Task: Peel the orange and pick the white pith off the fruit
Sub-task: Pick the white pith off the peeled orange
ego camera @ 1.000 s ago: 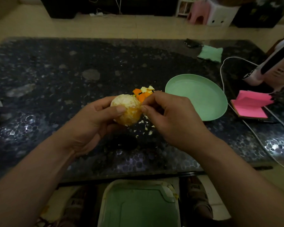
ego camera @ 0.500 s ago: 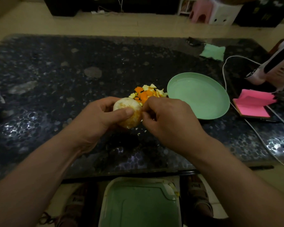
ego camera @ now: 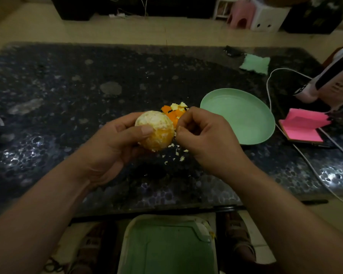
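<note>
Head: left hand [ego camera: 111, 143] grips orange [ego camera: 159, 135], right hand [ego camera: 206, 139] pinches pith [ego camera: 178, 127].

Peeled orange [ego camera: 156, 131], pith-flecked, gripped in left hand [ego camera: 107, 147], above table

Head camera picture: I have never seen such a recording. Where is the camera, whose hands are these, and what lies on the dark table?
There is no machine: a person wears the camera on the head, so it looks down at their own two hands. The left hand holds a mostly peeled orange; the right hand pinches a bit of white pith at its side. On the dark speckled table lie orange peel pieces, pith crumbs, a green plate, pink sticky notes and a white cable.
</note>
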### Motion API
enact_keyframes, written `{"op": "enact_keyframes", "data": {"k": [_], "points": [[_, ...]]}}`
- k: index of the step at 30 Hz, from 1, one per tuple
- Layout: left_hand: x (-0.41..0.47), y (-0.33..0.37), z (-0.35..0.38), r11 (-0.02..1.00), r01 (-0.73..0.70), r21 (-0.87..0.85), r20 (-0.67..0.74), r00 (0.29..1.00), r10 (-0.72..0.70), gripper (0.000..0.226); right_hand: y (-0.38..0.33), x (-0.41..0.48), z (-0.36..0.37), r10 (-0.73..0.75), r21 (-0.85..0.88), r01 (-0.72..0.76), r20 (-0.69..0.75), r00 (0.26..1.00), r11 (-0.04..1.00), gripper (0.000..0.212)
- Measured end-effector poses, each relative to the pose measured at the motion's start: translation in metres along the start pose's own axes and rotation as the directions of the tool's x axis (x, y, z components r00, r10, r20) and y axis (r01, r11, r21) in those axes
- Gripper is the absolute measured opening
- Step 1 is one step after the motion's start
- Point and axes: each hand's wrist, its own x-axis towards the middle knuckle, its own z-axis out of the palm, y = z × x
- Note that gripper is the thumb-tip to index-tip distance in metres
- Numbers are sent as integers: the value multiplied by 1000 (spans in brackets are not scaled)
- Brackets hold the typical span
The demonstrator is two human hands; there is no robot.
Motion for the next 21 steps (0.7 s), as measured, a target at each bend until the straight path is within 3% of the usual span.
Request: {"op": "enact_keyframes", "data": {"k": [4,8,21], "points": [[0,0,-4,999,-1,-33,35,999,2,71,-1,2,-5,29,0,-29,8,1000,1000,13],[1,0,-2,1000,-3,-22,-22,1000,3,50,-2,-1,-6,32,-56,-31,29,999,998,17],[0,-1,5,995,-17,97,-109,994,28,52,4,-1,-1,-52,-252,58,28,998,966,8]]}}
